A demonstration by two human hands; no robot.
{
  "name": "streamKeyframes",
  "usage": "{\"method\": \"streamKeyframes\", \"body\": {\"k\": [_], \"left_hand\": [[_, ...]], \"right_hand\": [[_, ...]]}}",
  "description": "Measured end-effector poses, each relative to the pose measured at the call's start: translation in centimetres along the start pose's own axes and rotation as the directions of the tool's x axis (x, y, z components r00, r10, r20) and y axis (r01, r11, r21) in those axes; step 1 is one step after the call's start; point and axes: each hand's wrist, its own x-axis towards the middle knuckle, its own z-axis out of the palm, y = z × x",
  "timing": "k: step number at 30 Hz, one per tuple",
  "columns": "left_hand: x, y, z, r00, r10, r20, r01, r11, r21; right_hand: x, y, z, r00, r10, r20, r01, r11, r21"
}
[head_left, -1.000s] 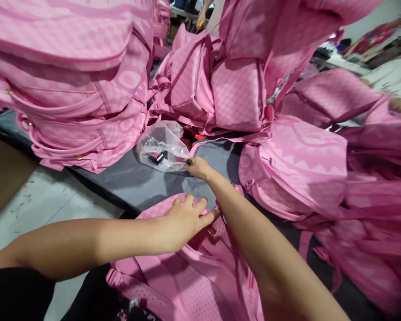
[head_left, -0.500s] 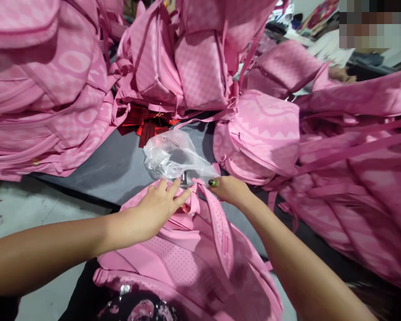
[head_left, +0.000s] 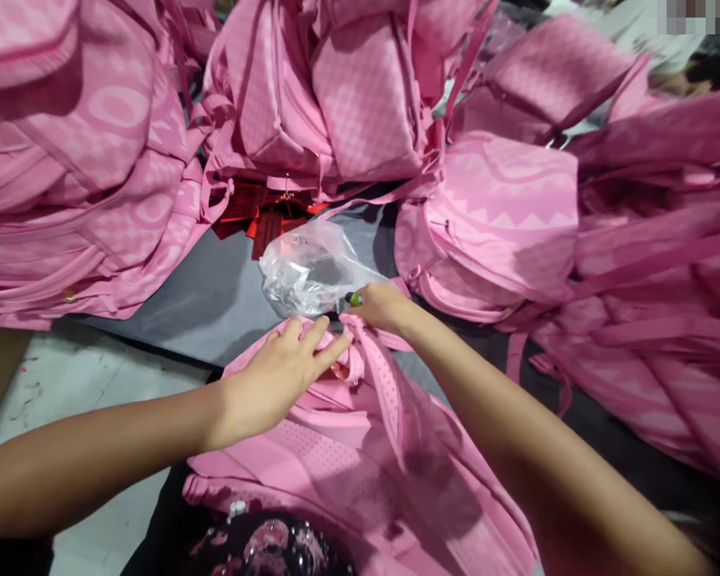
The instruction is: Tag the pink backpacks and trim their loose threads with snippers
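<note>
A pink backpack (head_left: 336,448) leans in front of me, its dotted back panel and shoulder straps facing up. Over its top edge lies my left hand (head_left: 282,372), fingers curled around the pink fabric beside the top loop. My right hand (head_left: 381,306) is closed at the near edge of a clear plastic bag (head_left: 306,268), just above the backpack's top. A green and black thumbnail shows on it. Its other fingertips are hidden, and I cannot make out what they pinch. A small dark piece sits between the two hands.
Pink backpacks stand along the grey table (head_left: 180,296): a large one (head_left: 96,184) at left, a checkered one (head_left: 360,96) behind, a smaller one (head_left: 498,232) at right, and a heap (head_left: 654,320) far right. Red tags (head_left: 270,224) lie behind the plastic bag.
My right hand has moved left and away from me, to the plastic bag's edge. My left hand keeps its place on the backpack. The view has shifted slightly.
</note>
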Motion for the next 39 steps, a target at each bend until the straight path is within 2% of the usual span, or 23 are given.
{"method": "streamKeyframes", "body": {"k": [2, 4, 7, 10, 13, 17, 21, 23, 25, 26, 28, 29, 30, 32, 34, 36, 39], "left_hand": [[-0.2, -0.3, 0.0, 1.000, 0.002, 0.003, -0.002, 1.000, -0.018], [-0.4, -0.6, 0.2, 1.000, 0.001, -0.016, -0.002, 0.999, -0.039], [-0.5, -0.9, 0.5, 0.999, 0.001, -0.035, -0.003, 0.998, -0.057], [-0.4, -0.8, 0.5, 1.000, -0.008, -0.011, 0.008, 0.998, -0.057], [-0.2, -0.7, 0.2, 1.000, -0.018, 0.021, 0.019, 0.999, -0.050], [-0.4, -0.6, 0.0, 1.000, -0.023, -0.004, 0.023, 0.999, -0.041], [-0.8, -0.6, 0.4, 0.998, -0.014, -0.055, 0.010, 0.997, -0.080], [-0.8, -0.7, 0.9, 0.995, -0.013, -0.094, 0.004, 0.996, -0.089], [-0.7, -1.0, 1.3, 0.992, -0.016, -0.127, 0.003, 0.994, -0.108], [-0.6, -1.1, 1.4, 0.991, -0.017, -0.132, -0.001, 0.991, -0.134], [-0.6, -1.2, 1.2, 0.986, -0.021, -0.163, -0.017, 0.973, -0.229], [-0.6, -1.1, 1.0, 0.976, -0.035, -0.217, -0.030, 0.958, -0.286], [-0.8, -0.9, 0.7, 0.952, -0.060, -0.299, -0.046, 0.941, -0.336], [-1.5, -0.2, 0.1, 0.869, -0.122, -0.480, -0.088, 0.915, -0.394], [-2.5, 0.7, 0.1, 0.800, -0.178, -0.572, -0.081, 0.914, -0.397], [-3.7, 1.3, 1.0, 0.790, -0.246, -0.562, 0.006, 0.919, -0.393], [-5.5, 1.4, 3.7, 0.780, -0.424, -0.460, 0.205, 0.868, -0.452]], "right_hand": [[1.8, -0.1, 1.7, 0.999, 0.045, 0.013, -0.045, 0.999, -0.001], [3.2, -0.1, 3.3, 0.998, 0.067, -0.021, -0.067, 0.997, 0.029], [3.9, 0.3, 4.3, 0.996, 0.071, -0.062, -0.064, 0.991, 0.117], [3.4, 0.8, 4.0, 0.996, 0.079, -0.045, -0.063, 0.959, 0.276], [2.7, 0.8, 3.3, 0.994, 0.113, -0.002, -0.100, 0.889, 0.447], [1.3, 1.2, 2.2, 0.987, 0.160, 0.020, -0.142, 0.801, 0.581], [-1.5, 2.8, 1.0, 0.983, 0.178, -0.046, -0.113, 0.783, 0.611], [-3.4, 3.8, 0.4, 0.975, 0.172, -0.140, -0.050, 0.784, 0.618], [-5.6, 4.5, -0.1, 0.932, 0.151, -0.330, 0.082, 0.798, 0.597], [-6.8, 4.6, -0.2, 0.884, 0.125, -0.450, 0.168, 0.814, 0.556], [-9.5, 4.3, -0.2, 0.744, 0.030, -0.668, 0.330, 0.853, 0.405], [-10.8, 3.9, -0.1, 0.675, -0.038, -0.737, 0.390, 0.867, 0.312], [-12.1, 3.3, 0.3, 0.625, -0.112, -0.773, 0.437, 0.870, 0.228], [-14.3, 2.0, 1.1, 0.592, -0.244, -0.768, 0.508, 0.853, 0.122], [-15.9, 0.8, 2.2, 0.630, -0.313, -0.711, 0.527, 0.844, 0.096], [-16.8, 0.0, 3.0, 0.715, -0.309, -0.627, 0.470, 0.876, 0.103], [-16.9, -0.7, 3.9, 0.854, -0.264, -0.448, 0.331, 0.940, 0.078]]}}
